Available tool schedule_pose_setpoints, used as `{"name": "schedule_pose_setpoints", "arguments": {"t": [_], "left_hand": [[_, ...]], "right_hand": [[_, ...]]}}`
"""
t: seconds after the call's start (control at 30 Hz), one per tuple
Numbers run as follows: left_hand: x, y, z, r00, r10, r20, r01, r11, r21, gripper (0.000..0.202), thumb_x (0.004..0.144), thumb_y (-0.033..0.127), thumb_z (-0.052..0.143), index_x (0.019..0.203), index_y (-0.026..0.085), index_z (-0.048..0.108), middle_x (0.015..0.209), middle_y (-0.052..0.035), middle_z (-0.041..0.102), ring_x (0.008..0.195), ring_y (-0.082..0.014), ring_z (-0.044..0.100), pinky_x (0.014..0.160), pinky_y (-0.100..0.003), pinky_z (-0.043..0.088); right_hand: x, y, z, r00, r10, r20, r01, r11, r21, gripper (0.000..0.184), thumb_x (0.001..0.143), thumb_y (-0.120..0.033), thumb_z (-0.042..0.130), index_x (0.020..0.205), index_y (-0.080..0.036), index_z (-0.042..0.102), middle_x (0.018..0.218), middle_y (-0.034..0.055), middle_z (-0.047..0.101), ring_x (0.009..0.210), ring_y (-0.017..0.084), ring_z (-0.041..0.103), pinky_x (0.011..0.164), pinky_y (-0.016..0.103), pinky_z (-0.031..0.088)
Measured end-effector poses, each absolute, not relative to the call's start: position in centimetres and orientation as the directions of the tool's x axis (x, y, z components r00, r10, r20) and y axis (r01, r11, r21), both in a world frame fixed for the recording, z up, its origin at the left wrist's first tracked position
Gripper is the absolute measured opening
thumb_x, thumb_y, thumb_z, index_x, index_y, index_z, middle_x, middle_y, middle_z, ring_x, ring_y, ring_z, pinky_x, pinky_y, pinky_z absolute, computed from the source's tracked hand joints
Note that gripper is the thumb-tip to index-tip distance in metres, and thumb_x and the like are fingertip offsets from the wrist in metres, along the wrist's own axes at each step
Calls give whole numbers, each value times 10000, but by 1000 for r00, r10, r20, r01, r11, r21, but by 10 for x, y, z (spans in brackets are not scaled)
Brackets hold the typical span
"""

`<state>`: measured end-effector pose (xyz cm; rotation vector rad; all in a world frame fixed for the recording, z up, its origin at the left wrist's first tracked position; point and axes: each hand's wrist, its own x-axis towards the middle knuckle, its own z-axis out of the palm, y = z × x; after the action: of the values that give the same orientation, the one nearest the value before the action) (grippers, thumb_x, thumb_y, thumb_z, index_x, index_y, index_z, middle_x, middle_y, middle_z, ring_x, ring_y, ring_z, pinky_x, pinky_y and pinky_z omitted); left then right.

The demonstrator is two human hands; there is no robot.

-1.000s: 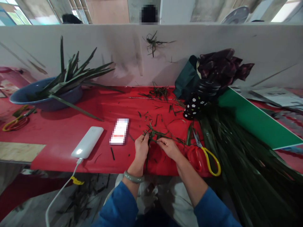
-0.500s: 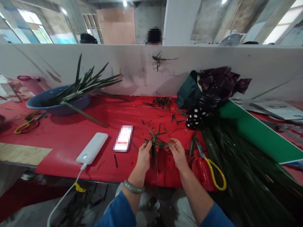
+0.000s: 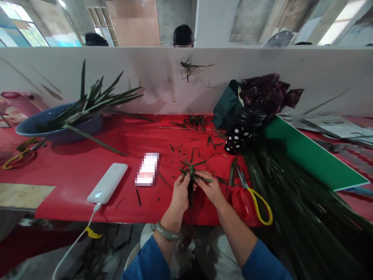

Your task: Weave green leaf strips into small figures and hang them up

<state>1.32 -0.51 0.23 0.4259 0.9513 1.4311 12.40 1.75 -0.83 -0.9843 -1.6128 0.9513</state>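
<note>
Both my hands meet just above the near edge of the red table (image 3: pixel 87 171), working a small woven piece of green leaf strips (image 3: pixel 190 171). My left hand (image 3: pixel 180 193) pinches the piece from the left, fingers closed on it; a green bangle sits on that wrist. My right hand (image 3: pixel 210 188) grips the strips from the right, fingers curled around them. Loose strip ends stick up and out from between the fingers, and one long strip hangs down between my hands.
Red and yellow scissors (image 3: pixel 252 194) lie right of my right hand. A phone (image 3: pixel 147 169) and white power bank (image 3: pixel 107 183) lie to the left. A blue basin of leaves (image 3: pixel 52 124) stands far left, a heap of long leaves (image 3: pixel 294 194) at right. A white partition (image 3: pixel 145 77) backs the table.
My hands have come closer together on the leaf piece and dropped slightly toward the table edge. The head camera has shifted; nothing else on the table moved.
</note>
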Motion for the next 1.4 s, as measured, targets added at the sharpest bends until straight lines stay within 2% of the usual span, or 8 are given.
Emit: {"name": "schedule_pose_setpoints", "arguments": {"t": [0.23,0.4,0.6,0.77,0.9,1.07,1.27,1.4], "left_hand": [[18,-2,2,-213,937,-277,-508,136,851,255,615,363,606,671,133,511,481,59,486,382,-38,415,394,-164,316],[18,2,3,-252,933,-258,-457,121,881,223,608,317,612,667,145,483,503,65,487,397,-40,427,406,-165,335],[15,7,3,-160,961,-227,-406,145,902,234,597,322,618,676,138,497,514,59,487,345,-36,402,360,-174,324],[15,5,5,-181,948,-263,-472,151,869,236,620,333,605,696,137,498,558,48,511,375,-28,411,363,-156,328],[16,4,4,-211,934,-288,-474,160,866,246,631,353,591,693,132,503,554,32,541,351,-20,390,344,-148,297],[13,4,4,-171,924,-341,-546,200,814,252,604,347,617,681,136,504,523,40,532,330,-15,381,341,-144,280],[7,1,11,97,900,-424,-585,397,708,279,610,366,616,743,131,544,521,12,541,395,-70,481,386,-180,348],[9,-1,8,69,931,-357,-616,321,719,233,605,318,631,708,145,513,516,33,513,419,-55,472,421,-170,355]], "right_hand": [[122,17,-15,-183,899,397,229,432,-872,255,748,-252,506,986,-249,596,969,43,587,914,162,537,811,314,440],[120,15,-15,-165,898,409,292,440,-849,278,753,-234,491,1017,-230,580,986,59,580,922,165,535,826,321,435],[121,17,-14,-128,914,384,266,405,-875,240,742,-229,487,950,-221,608,937,53,606,893,166,549,819,328,436],[122,18,-12,-82,962,259,152,269,-951,228,718,-274,521,922,-199,591,923,47,613,843,167,570,783,318,444],[122,19,-7,-67,981,180,1,181,-984,143,727,-304,510,791,-185,558,695,7,616,638,136,580,636,266,463],[124,21,-6,-68,977,202,52,206,-977,110,710,-286,532,691,-180,550,649,-9,584,637,125,549,631,235,430],[126,23,-8,-137,980,143,47,151,-987,103,703,-277,523,687,-178,547,614,-13,563,600,124,529,599,236,419],[127,25,-9,-109,986,125,79,134,-988,114,698,-288,516,683,-177,541,614,-11,569,596,128,533,597,241,418]]}}
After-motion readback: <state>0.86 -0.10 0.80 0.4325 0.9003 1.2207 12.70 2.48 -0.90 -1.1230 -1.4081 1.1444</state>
